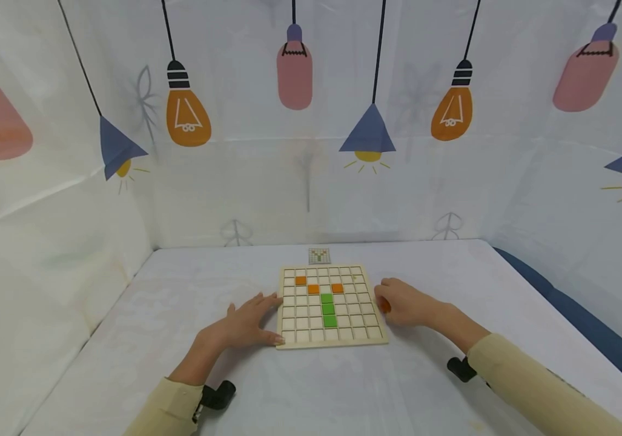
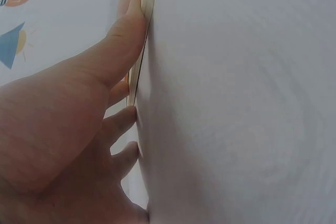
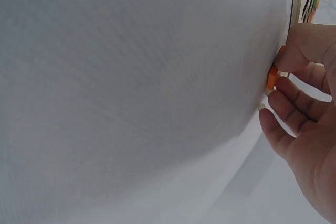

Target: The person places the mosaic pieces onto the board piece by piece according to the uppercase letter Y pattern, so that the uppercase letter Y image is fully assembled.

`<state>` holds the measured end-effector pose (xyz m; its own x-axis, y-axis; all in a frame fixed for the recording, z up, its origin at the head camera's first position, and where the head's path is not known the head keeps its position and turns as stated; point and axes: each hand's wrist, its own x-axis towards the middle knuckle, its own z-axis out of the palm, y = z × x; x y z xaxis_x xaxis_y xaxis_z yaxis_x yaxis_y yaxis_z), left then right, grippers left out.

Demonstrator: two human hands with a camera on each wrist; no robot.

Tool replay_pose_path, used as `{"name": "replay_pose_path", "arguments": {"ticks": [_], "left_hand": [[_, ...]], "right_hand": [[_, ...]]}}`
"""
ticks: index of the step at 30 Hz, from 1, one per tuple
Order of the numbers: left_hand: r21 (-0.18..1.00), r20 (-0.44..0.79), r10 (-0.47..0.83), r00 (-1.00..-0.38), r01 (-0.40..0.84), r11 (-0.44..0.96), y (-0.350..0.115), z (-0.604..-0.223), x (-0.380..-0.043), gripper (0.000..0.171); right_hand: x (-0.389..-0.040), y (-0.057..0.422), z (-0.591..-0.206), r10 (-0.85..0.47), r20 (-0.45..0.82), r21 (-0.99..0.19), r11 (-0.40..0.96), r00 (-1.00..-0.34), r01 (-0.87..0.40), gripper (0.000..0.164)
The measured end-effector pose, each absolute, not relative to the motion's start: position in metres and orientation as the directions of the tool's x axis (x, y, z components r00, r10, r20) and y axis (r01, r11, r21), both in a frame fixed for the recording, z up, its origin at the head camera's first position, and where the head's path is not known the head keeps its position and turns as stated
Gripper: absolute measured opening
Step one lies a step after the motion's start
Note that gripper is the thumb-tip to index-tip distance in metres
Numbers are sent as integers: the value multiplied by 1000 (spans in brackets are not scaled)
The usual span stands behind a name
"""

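Note:
A square wooden grid board lies on the table. Three orange tiles sit in its upper squares, and three green tiles form a column near its middle. My left hand rests at the board's left edge with fingers spread. In the left wrist view its thumb lies along the board's side. Just off the board's right edge, my right hand pinches an orange piece between thumb and fingers, low at the tabletop. The fingers cover much of that piece.
A small card with a printed grid pattern lies right behind the board. White cloth covers the table. Fabric walls printed with lamps stand at the back and sides. A dark blue edge runs along the right.

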<state>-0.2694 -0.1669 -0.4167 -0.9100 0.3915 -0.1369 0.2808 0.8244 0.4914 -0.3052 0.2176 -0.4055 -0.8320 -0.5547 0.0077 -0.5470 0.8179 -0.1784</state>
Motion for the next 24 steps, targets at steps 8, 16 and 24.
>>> {"name": "replay_pose_path", "arguments": {"ticks": [8, 16, 24], "left_hand": [[493, -131, 390, -912, 281, 823, -167, -416, -268, 89], [496, -127, 399, -908, 290, 819, -165, -417, -269, 88], [490, -136, 387, -912, 278, 827, -165, -415, -269, 88]], "right_hand": [[-310, 221, -405, -550, 57, -147, 821, -833, -552, 28], [-314, 217, -402, -508, 52, -184, 841, -859, -509, 24], [-328, 212, -402, -499, 68, -188, 844, -864, -502, 21]]}}
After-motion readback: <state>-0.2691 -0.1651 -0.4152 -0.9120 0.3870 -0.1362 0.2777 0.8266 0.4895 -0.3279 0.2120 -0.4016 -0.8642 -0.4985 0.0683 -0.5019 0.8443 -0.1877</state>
